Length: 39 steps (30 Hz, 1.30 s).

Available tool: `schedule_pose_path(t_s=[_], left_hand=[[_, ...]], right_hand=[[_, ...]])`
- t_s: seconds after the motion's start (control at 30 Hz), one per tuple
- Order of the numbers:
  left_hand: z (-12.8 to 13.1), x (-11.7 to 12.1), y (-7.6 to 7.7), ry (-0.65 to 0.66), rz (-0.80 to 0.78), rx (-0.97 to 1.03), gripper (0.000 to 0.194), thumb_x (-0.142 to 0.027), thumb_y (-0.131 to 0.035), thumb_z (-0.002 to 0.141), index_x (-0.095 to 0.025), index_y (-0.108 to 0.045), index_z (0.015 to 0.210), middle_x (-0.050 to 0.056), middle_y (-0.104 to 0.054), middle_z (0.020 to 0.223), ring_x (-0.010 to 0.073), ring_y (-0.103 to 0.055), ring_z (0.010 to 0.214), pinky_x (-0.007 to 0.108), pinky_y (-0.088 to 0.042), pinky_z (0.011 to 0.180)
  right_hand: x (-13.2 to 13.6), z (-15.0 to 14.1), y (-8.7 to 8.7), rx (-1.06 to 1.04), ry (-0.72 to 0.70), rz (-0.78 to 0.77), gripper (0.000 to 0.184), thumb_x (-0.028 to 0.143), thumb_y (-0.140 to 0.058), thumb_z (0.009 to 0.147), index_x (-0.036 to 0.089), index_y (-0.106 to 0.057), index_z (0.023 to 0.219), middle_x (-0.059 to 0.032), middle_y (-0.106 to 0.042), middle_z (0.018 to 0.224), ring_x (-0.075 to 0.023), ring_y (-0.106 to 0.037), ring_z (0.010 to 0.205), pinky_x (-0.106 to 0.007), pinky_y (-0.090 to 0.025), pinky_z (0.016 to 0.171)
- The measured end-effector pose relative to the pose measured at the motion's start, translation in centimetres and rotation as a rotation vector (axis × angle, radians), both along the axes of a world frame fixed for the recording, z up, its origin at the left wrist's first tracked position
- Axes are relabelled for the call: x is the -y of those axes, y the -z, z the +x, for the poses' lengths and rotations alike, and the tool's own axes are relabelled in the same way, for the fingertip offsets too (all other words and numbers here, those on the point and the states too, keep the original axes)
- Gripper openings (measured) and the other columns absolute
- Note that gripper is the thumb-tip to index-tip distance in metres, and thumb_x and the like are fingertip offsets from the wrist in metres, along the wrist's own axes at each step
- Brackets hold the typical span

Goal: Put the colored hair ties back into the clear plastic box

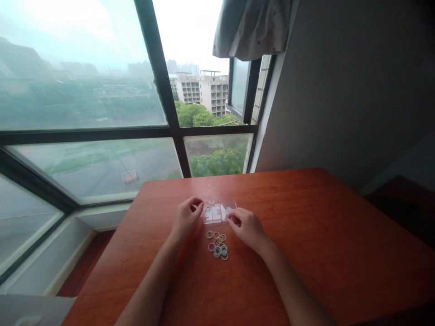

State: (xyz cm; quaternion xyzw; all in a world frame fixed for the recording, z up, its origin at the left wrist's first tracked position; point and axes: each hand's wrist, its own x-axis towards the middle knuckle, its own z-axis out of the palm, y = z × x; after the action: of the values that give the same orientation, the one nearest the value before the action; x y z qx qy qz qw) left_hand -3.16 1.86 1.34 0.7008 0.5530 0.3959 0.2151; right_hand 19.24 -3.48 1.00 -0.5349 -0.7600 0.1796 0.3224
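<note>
Clear plastic forms the small compartmented box lying open on the reddish-brown bench, between the two hands. The left grip is at the box's left edge, thumb and fingertips close together; whether they clamp the rim, I cannot tell. The right grip is over the right-hand part, fingertips bunched; anything pinched there is unclear. Loose pale rings lie just nearer the person, apart from both.
</note>
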Motion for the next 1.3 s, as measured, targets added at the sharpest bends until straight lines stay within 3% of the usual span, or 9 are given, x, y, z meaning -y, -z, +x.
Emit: schedule_pose_path(t_s=[0.4, 0.73, 1.3], left_hand=[[0.68, 0.41, 0.05, -0.044, 0.032, -0.113, 0.014, -0.025, -0.055, 0.080, -0.017, -0.066, 0.080, 0.003, -0.066, 0.076, 0.0129, -0.055, 0.060, 0.025, -0.042, 0.060], [0.89, 0.58, -0.12, -0.020, 0.040, -0.096, 0.014, -0.023, -0.055, 0.079, -0.017, -0.067, 0.079, 0.002, -0.066, 0.075, 0.0123, -0.055, 0.061, 0.024, -0.042, 0.061], [0.82, 0.54, 0.23, 0.004, 0.036, -0.093, 0.013, -0.024, -0.055, 0.080, -0.018, -0.067, 0.080, 0.001, -0.066, 0.074, 0.0126, -0.057, 0.061, 0.023, -0.043, 0.060]], right_hand=[[0.27, -0.08, -0.38, 0.005, -0.067, -0.013, 0.006, 0.019, -0.060, 0.084, 0.021, -0.065, 0.081, -0.0003, -0.065, 0.076, -0.0130, -0.055, 0.066, -0.022, -0.039, 0.064], [0.87, -0.34, 0.06, 0.133, -0.199, -0.186, 0.007, 0.021, -0.065, 0.079, 0.023, -0.069, 0.084, 0.0022, -0.068, 0.076, -0.0121, -0.058, 0.070, -0.021, -0.035, 0.062], [0.58, 0.07, 0.34, 0.239, -0.124, -0.194, 0.007, 0.019, -0.062, 0.077, 0.022, -0.068, 0.076, 0.0005, -0.069, 0.075, -0.0136, -0.058, 0.068, -0.023, -0.030, 0.057]])
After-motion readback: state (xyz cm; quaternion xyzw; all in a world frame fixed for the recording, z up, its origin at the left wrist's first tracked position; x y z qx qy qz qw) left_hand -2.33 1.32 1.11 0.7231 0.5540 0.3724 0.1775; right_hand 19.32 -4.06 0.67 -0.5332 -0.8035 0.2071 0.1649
